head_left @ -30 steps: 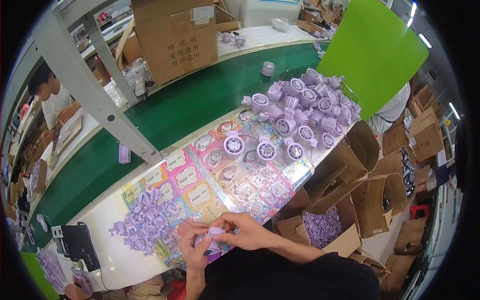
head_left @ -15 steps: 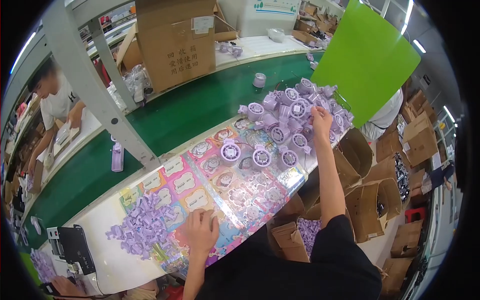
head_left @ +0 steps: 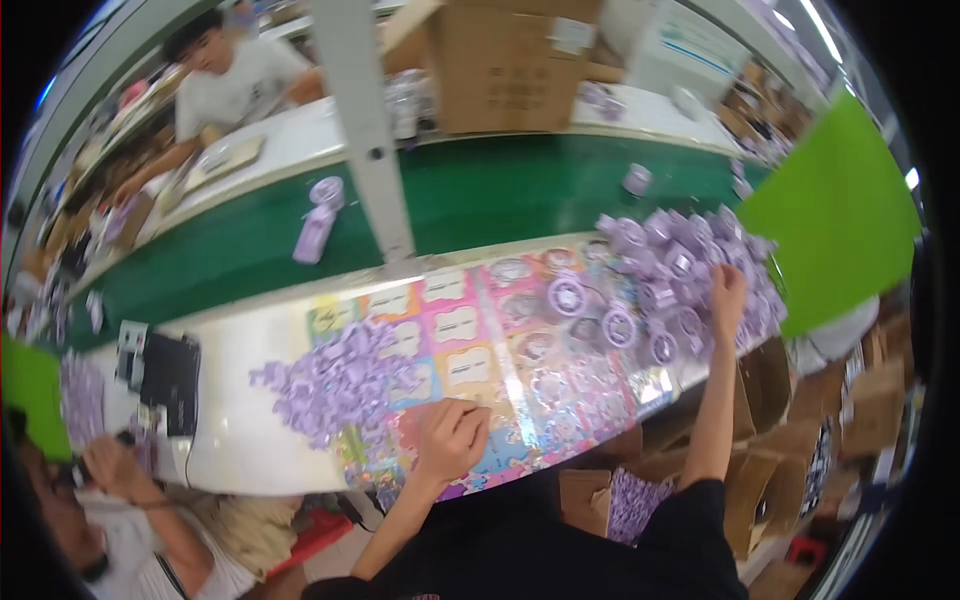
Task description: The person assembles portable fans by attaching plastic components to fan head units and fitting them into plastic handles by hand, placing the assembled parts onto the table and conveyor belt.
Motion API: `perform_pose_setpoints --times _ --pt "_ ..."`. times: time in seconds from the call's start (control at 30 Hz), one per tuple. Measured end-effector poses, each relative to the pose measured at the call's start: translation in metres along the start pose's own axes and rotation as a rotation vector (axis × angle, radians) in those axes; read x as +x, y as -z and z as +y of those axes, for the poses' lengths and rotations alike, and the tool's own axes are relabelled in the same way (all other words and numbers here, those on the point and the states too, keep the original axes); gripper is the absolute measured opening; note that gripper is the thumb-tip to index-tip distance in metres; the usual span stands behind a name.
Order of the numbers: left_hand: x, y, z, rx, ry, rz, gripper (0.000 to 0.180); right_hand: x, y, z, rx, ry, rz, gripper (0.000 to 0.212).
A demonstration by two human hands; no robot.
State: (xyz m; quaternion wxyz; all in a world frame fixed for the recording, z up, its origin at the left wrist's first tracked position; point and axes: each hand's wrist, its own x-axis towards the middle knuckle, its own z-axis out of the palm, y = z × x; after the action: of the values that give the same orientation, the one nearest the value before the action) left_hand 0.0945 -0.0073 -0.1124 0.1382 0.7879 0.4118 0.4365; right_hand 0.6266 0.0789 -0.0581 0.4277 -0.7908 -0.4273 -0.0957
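My right hand (head_left: 728,290) reaches into the right side of a heap of round purple fan heads (head_left: 655,260), its fingers drawn together; motion blur hides what they grip, if anything. Three separate fan heads lie in front of the heap, one of them a purple ring-shaped fan head (head_left: 567,296). My left hand (head_left: 455,438) hovers at or rests on the near edge of the colourful sticker-covered mat (head_left: 560,385), fingers loosely bent and slightly apart, no object visible in it. Left of it is a pile of small purple plastic pieces (head_left: 345,385).
Behind the table runs a green conveyor belt (head_left: 480,185) carrying a purple handheld fan (head_left: 316,222). A grey metal post (head_left: 365,130) rises at the table's far edge. Cardboard boxes (head_left: 765,490) stand below right, near a green panel (head_left: 835,220). Another person's hand (head_left: 115,465) works at left.
The view has swung left, so the scene sits further right in the picture. My right hand stays at the heap. My left hand's fingers are more bent than before.
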Motion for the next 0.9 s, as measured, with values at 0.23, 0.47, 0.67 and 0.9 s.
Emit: perform_pose_setpoints --times 0.23,0.47,0.67,0.9 --pt "-0.053 0.058 -0.006 0.495 0.184 0.220 0.057 -0.136 0.001 -0.163 0.202 0.330 -0.058 0.020" --pt "-0.062 0.107 -0.030 0.614 0.569 0.182 0.115 -0.286 -0.097 -0.290 0.472 0.726 -0.898 0.085" --pt "-0.047 0.117 -0.074 0.528 0.635 0.192 0.112 -0.317 -0.149 -0.346 0.561 0.670 -0.959 0.090" --pt "-0.046 0.122 -0.078 0.498 0.656 0.237 0.094 -0.346 -0.162 -0.369 0.581 0.633 -0.827 0.072"
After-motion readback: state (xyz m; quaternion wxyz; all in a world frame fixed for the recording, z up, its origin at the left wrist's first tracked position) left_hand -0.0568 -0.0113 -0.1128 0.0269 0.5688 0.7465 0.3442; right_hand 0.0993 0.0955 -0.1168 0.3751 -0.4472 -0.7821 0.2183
